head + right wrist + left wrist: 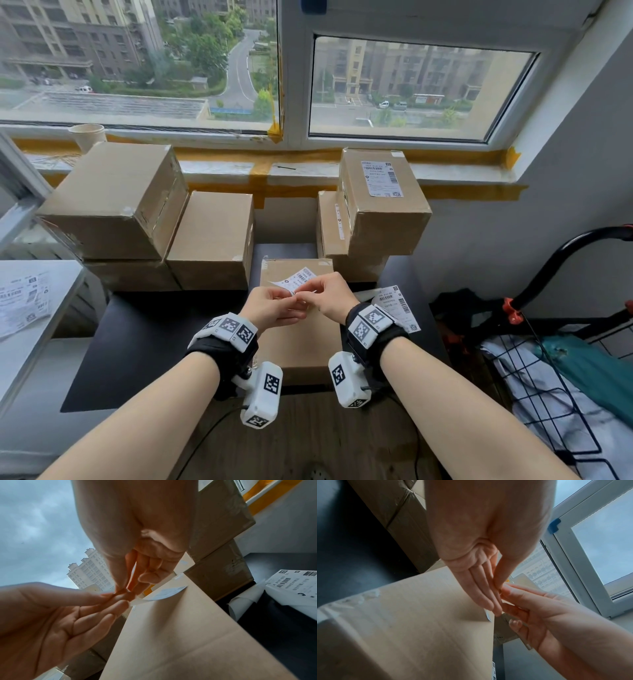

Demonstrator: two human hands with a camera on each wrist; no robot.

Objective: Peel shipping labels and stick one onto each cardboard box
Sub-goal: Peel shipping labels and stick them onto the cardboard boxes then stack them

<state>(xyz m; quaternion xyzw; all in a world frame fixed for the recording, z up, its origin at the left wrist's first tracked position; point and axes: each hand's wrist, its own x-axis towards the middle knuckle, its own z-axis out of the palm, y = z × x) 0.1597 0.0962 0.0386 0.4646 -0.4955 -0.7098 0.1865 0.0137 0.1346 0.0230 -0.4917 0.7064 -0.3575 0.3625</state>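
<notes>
Pinching label [297, 277] over box [301, 346], right wrist view shows curl

Black table [144, 342], cardboard boxes [212, 240] on it, loose label sheets [397, 308], maybe w/ backing

Probably a home packing corner (high-rise view): cardboard boxes [212, 240] stacked beneath a taped window sill [301, 169].

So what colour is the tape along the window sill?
Yellow-orange tape, running along the window sill; clearest in the head view.
</notes>
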